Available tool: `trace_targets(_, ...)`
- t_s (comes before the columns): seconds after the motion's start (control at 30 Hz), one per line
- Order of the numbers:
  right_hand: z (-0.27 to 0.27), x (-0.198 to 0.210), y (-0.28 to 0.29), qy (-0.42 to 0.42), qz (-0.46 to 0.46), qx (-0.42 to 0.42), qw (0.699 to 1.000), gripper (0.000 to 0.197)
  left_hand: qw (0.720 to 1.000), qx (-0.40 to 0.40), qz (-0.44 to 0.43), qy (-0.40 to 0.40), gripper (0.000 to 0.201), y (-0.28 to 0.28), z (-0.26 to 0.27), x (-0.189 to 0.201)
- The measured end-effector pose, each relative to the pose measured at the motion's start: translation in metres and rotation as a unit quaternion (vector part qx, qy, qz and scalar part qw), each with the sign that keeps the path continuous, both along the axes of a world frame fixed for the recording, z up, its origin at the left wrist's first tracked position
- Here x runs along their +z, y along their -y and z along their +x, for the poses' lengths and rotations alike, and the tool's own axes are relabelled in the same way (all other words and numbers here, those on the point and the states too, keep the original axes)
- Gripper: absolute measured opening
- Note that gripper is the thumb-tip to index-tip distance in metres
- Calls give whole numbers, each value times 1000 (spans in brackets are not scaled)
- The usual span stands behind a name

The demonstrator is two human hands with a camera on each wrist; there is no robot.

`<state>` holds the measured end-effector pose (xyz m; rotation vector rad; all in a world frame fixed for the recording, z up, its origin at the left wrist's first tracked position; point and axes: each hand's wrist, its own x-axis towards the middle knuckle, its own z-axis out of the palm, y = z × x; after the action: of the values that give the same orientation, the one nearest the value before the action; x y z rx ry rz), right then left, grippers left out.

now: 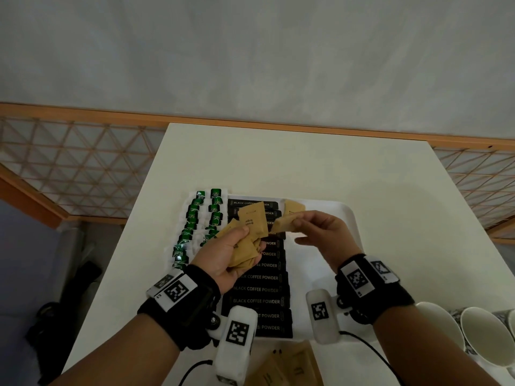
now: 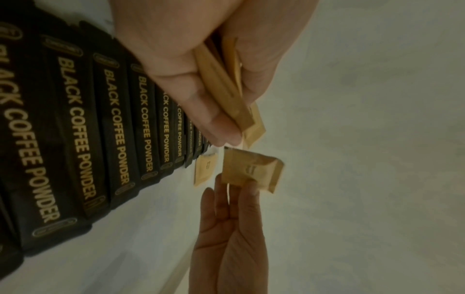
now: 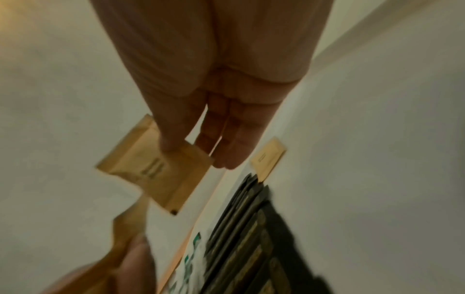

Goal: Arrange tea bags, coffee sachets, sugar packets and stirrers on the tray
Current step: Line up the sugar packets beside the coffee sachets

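Observation:
My left hand [image 1: 235, 246] grips a fanned bunch of brown sugar packets [image 1: 250, 221] above the white tray [image 1: 348, 215]. My right hand [image 1: 315, 227] pinches a single brown sugar packet [image 1: 284, 222] between thumb and fingers, just right of that bunch. The same single packet [image 2: 251, 171] shows in the left wrist view and, as a blurred packet [image 3: 153, 169], in the right wrist view. One sugar packet [image 1: 294, 206] lies on the tray at the back. A column of black coffee sachets [image 1: 259, 277] fills the tray's middle. Green tea bags [image 1: 195, 218] sit in two rows on its left.
The tray rests on a white table [image 1: 278, 157]. More brown packets [image 1: 281, 366] lie at the table's near edge. White cups [image 1: 479, 332] stand at the lower right. A wooden lattice railing [image 1: 69, 162] runs behind the table. Cables trail from both wrist cameras.

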<state>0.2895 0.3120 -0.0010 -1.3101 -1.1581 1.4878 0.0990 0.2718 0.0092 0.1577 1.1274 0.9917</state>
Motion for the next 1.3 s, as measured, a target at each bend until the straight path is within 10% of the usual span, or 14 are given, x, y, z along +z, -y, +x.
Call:
trace_targets(0.23,34,-21,-39,170,-65,-142,973,12,1000,0,15,-17,10,-1,-3,-1)
trace_targets(0.9,38,-33,-53,372,-74,-121,917,17,999,-23,35,-24,20,-2,-2,-8)
trace_targets(1.3,-21,14,-3,100,-29,60,993,18,998,-26,48,-37,24,2,5,-4)
